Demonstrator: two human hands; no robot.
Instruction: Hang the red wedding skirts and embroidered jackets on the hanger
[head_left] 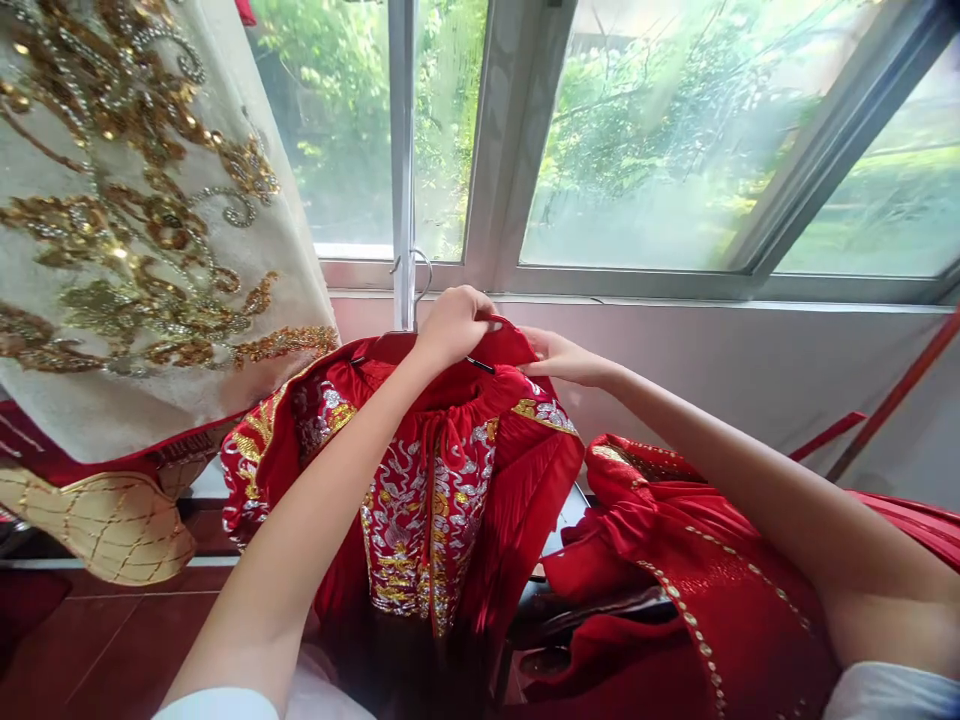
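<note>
A red embroidered jacket (pixel 405 500) with gold and silver thread hangs in front of me on a hanger, whose metal hook (pixel 426 272) rises beside an upright metal pole (pixel 403 170). My left hand (pixel 456 322) is closed on the top edge of the jacket's collar, its fingers pinching the red cloth. Just to the right, my right hand (pixel 559 357) grips the same edge near the shoulder, fingertips partly hidden by fabric. Inside the neckline a dark piece of the hanger (pixel 481 366) shows. Red cords are tied in a bow at the front.
Cream cloth with gold sequins (pixel 150 220) hangs at the left, above a gold quilted piece (pixel 112 525). Another red garment with gold trim (pixel 697 560) lies at the lower right. Windows (pixel 660 140) line the wall behind. A red pole (pixel 900 390) leans at the right.
</note>
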